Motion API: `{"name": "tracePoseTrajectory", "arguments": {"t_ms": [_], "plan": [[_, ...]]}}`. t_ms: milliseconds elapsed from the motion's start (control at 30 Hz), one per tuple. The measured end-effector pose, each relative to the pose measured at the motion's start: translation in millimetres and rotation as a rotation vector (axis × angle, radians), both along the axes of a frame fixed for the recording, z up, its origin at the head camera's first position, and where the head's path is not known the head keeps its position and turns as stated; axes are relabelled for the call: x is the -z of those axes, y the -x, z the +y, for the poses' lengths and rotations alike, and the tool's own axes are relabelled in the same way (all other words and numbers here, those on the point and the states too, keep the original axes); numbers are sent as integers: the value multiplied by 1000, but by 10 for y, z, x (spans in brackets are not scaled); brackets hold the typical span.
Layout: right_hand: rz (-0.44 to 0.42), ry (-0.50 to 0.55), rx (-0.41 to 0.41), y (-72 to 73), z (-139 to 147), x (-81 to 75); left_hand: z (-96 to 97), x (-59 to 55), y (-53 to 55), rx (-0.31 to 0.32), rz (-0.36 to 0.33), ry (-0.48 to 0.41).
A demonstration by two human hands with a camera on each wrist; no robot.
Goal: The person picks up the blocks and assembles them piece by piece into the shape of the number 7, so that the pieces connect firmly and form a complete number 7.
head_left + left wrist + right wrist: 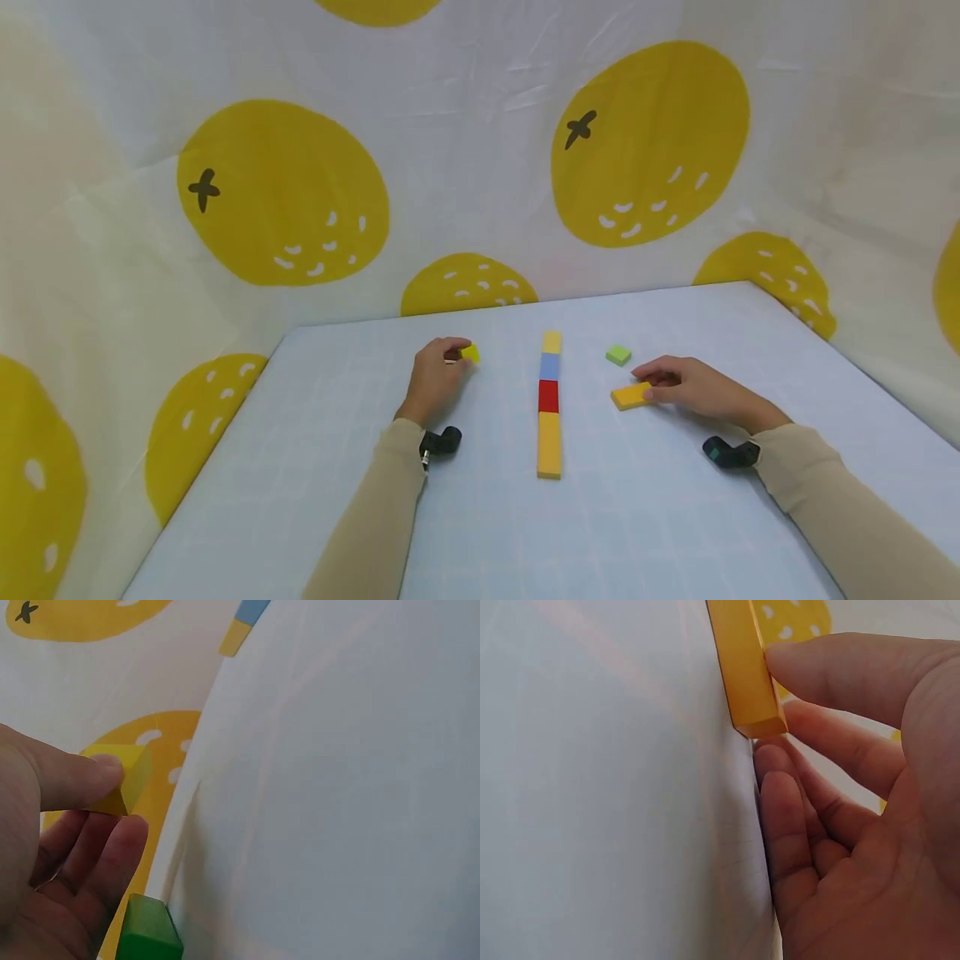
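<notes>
- Yellow block (471, 354): at 10 o'clock from the row (549, 408), pinched by the left hand's (435, 379) thumb and fingers.
- Orange block (628, 397): at 3 o'clock from the row, its end pinched by the right hand (697, 387).
- Row: four blocks end to end, 12 to 6 o'clock.
- Light green block (618, 355): 2 o'clock from the row.
- Dark green block (150, 930): left-wrist view, 6 o'clock from the yellow block.

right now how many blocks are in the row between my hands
4: from far to near, a pale yellow block, a blue block, a red block and a long orange block; none looks hidden.
</notes>
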State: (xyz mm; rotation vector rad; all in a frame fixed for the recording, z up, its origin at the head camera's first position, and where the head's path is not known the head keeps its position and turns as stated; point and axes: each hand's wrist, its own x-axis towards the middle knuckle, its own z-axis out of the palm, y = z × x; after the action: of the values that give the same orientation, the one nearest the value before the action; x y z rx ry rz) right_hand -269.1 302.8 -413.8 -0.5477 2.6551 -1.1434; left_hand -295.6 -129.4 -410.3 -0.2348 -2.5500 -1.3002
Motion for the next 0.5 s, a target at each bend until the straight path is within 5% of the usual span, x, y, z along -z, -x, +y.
{"name": "tracePoseTrajectory", "arguments": {"t_ms": [300, 500], "plan": [[-17, -3, 6, -25, -8, -30, 57, -63, 80, 25, -81, 78], [11, -16, 3, -18, -33, -25, 115, -107, 188, 32, -159, 21]]}}
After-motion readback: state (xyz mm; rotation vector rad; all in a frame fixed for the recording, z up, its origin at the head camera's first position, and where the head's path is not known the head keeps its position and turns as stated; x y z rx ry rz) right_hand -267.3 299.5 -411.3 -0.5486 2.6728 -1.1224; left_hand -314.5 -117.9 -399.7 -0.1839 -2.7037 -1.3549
